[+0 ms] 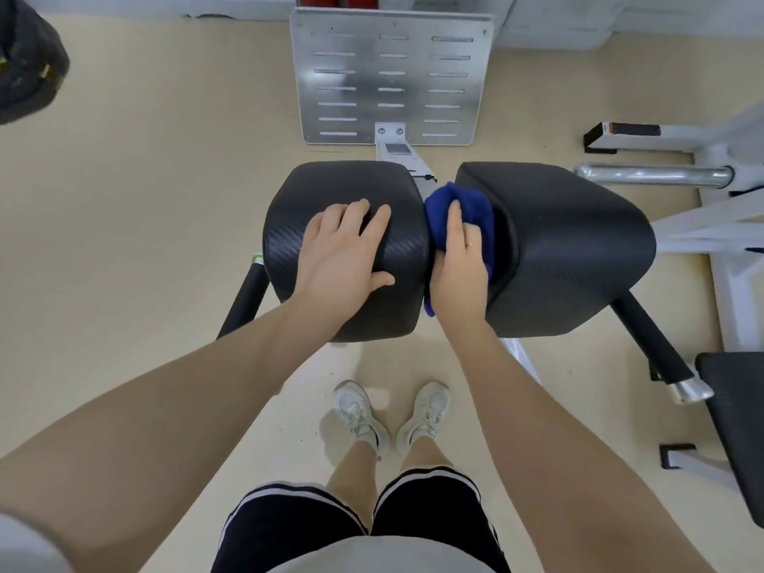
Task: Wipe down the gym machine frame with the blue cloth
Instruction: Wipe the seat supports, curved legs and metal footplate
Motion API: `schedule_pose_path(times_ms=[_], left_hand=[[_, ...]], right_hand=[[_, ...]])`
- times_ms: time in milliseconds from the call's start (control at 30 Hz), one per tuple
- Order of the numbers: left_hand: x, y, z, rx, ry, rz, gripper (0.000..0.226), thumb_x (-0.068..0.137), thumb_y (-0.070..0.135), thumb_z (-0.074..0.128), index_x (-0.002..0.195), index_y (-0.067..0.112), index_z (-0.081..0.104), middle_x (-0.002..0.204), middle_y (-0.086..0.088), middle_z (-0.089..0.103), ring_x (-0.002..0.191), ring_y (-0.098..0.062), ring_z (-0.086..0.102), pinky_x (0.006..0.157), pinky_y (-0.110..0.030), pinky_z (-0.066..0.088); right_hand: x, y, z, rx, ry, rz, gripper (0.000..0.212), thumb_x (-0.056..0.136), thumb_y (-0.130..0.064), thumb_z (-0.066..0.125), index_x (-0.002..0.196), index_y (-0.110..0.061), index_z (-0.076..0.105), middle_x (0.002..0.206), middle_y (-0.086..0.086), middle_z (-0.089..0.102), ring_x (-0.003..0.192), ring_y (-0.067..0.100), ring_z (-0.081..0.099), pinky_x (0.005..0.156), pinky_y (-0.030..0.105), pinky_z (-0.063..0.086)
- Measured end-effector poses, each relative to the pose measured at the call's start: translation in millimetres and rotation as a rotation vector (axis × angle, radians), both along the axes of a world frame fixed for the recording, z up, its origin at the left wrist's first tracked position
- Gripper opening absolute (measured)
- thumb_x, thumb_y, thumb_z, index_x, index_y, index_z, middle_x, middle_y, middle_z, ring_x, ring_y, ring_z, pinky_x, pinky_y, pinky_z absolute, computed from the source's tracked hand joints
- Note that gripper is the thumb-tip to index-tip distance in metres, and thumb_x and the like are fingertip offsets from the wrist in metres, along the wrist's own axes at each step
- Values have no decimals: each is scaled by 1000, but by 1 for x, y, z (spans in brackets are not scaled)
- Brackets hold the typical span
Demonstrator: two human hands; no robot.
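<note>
Two black padded cushions sit side by side on the gym machine: a left pad (289,225) and a right pad (570,241). My left hand (343,250) rests flat on top of the left pad with fingers spread. My right hand (459,258) grips the bunched blue cloth (475,208) and holds it down in the narrow gap between the two pads. The machine's white frame bar (407,159) runs from that gap to a perforated metal footplate (388,76). Most of the frame under the pads is hidden.
Black handle bars stick out at the left (244,303) and right (649,337) of the pads. A white frame with a chrome bar (653,175) stands at the right, a black seat (740,432) at the lower right. My shoes (392,415) stand on the beige floor.
</note>
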State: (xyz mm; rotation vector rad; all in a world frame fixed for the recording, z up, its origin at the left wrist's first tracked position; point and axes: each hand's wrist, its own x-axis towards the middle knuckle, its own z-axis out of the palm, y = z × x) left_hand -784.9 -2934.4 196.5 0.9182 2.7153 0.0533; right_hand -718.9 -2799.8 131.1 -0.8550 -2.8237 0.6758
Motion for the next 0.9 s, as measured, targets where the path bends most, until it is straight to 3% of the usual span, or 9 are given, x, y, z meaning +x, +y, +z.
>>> schedule_pose_path(times_ms=[100,167,233,300,433,567,700,767,900], left_hand=[[-2,-2,1,4,-9,-7,78,87,49,55,149,22,16,152,-6,23,137,-28,22,113,-40,18],[-2,-2,2,3,-13,-12,79,87,50,56,149,22,16,151,-6,24,137,-28,22,113,-40,18],[-2,-2,3,-1,-12,-6,79,86,50,56,149,22,16,151,-5,24,136,-28,23,113,-40,18],[-1,-2,3,4,-20,7,79,86,50,56,149,22,16,151,-4,23,136,-27,22,113,-39,18],[0,-1,1,11,-33,25,79,87,50,56,149,24,14,152,-3,22,138,-26,20,114,-39,17],[-6,-6,3,-6,-23,-37,80,85,57,52,149,25,15,151,-2,25,136,-25,23,113,-38,17],[-12,-6,9,143,-35,10,58,89,51,48,139,22,42,135,-4,47,125,-25,39,106,-38,27],[-21,0,13,150,-55,27,50,94,47,42,137,22,45,131,-3,48,122,-24,41,104,-37,29],[-45,17,9,111,-118,89,49,97,42,34,142,23,36,143,-2,37,128,-23,35,106,-36,28]], right_hand=[[9,5,-7,289,-2,85,47,81,-3,61,128,-3,55,107,20,61,90,37,60,73,42,51],[19,4,-9,409,-10,67,42,73,-2,71,114,-2,63,103,18,62,93,37,60,76,41,52],[13,-1,2,250,-29,83,35,79,0,65,114,1,61,115,22,57,108,39,54,91,46,49],[-9,7,13,-24,-144,84,32,88,1,51,120,1,55,127,19,50,119,34,48,100,40,40],[-54,43,28,-239,-459,215,22,93,0,39,111,-4,51,115,16,56,94,26,51,79,31,36],[-51,33,37,-95,-600,272,31,87,4,48,116,-6,50,116,14,55,90,26,52,82,36,42],[-41,31,45,-7,-710,349,42,85,1,57,124,-6,45,127,10,50,109,32,54,88,39,44],[-58,40,48,57,-820,474,54,80,-2,67,128,-6,43,130,7,50,114,30,52,95,37,42],[-106,54,29,32,-903,543,45,92,-4,51,135,-4,39,135,13,48,121,28,48,99,33,39]])
